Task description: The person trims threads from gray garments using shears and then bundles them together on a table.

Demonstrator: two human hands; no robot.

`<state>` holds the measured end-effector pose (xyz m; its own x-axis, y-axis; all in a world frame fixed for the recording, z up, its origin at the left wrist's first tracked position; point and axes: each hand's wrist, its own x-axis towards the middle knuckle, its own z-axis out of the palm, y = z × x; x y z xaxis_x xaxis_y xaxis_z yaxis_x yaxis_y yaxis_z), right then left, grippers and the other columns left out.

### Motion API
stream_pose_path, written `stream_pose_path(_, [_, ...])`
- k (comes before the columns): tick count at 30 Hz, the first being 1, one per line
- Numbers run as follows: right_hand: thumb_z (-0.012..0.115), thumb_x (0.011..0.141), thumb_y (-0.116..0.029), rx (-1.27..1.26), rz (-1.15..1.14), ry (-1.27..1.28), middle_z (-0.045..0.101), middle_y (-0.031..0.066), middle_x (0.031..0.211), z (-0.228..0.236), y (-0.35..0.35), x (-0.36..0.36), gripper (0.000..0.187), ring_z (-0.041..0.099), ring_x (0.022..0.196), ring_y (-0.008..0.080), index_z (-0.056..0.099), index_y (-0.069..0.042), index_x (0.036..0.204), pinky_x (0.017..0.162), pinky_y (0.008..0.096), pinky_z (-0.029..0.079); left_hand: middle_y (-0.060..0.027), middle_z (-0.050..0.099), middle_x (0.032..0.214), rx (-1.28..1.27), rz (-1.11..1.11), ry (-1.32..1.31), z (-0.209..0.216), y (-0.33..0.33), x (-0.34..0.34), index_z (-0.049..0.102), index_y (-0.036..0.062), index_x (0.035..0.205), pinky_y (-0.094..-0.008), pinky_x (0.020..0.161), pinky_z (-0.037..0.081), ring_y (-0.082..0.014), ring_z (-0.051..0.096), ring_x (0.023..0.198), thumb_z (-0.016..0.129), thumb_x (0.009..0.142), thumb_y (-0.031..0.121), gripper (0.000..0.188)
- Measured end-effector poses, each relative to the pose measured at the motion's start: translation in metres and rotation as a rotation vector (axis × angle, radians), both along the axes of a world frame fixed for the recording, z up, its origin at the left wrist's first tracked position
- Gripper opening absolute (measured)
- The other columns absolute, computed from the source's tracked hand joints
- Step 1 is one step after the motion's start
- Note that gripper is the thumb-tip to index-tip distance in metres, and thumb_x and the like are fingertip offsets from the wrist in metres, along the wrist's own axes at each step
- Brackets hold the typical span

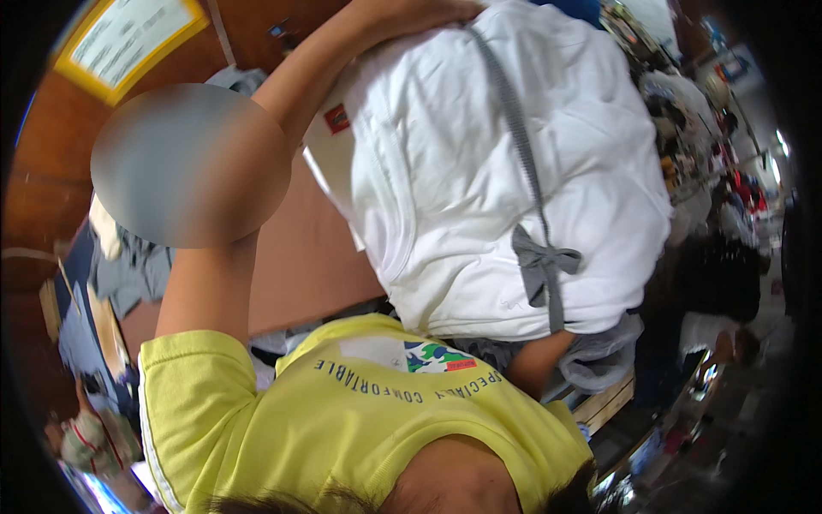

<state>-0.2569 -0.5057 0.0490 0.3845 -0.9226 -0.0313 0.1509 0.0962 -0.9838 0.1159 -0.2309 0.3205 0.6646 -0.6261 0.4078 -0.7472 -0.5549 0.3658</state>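
Note:
A large bundle of white garments (479, 163) fills the upper middle of the head view, close to my chest. A grey ribbed cloth strip (509, 107) runs down across it and is tied in a bow (539, 261) near its lower edge. My left hand (419, 12) reaches over the bundle's far left corner and grips it, partly cut off by the top of the picture. A blurred grey oval covers part of my left arm. My right forearm (539, 364) passes beneath the near edge of the bundle, which hides my right hand and its fingers.
Left of the bundle lies a brown tabletop (312, 248), with grey cloth (133, 270) beyond its left side. A yellow-bordered sheet (128, 43) hangs on the wooden wall. Clear plastic bags (608, 351) and wooden slats (610, 401) sit at the right. Another person (94, 441) is at lower left.

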Motion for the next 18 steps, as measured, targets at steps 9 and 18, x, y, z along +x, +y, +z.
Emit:
stream_pose_path(9, [0.047,0.09,-0.026,-0.242,0.205,0.202,0.063,0.0109,0.1,-0.004,0.176,-0.061,0.035,0.059,0.089,0.0216,0.057,0.002,0.11,0.081,0.035,0.047,-0.0201,0.056,0.056,-0.329,0.109,0.122,0.008,0.18,-0.07,0.06,-0.0048,0.063,-0.0385,0.057,0.044,-0.0307,0.056,0.053,0.058,0.072,0.037,0.043])
stream_pose_path(18, [0.048,0.09,-0.026,-0.285,0.817,0.385,0.064,0.0104,0.1,-0.069,0.371,-0.088,0.036,0.059,0.088,0.0206,0.057,0.002,0.111,0.08,0.034,0.046,-0.0017,0.056,0.057,-0.325,0.263,0.116,0.047,0.411,-0.129,0.061,-0.0077,0.067,-0.0283,0.049,0.041,-0.0083,0.049,0.056,0.061,0.073,0.016,0.025])
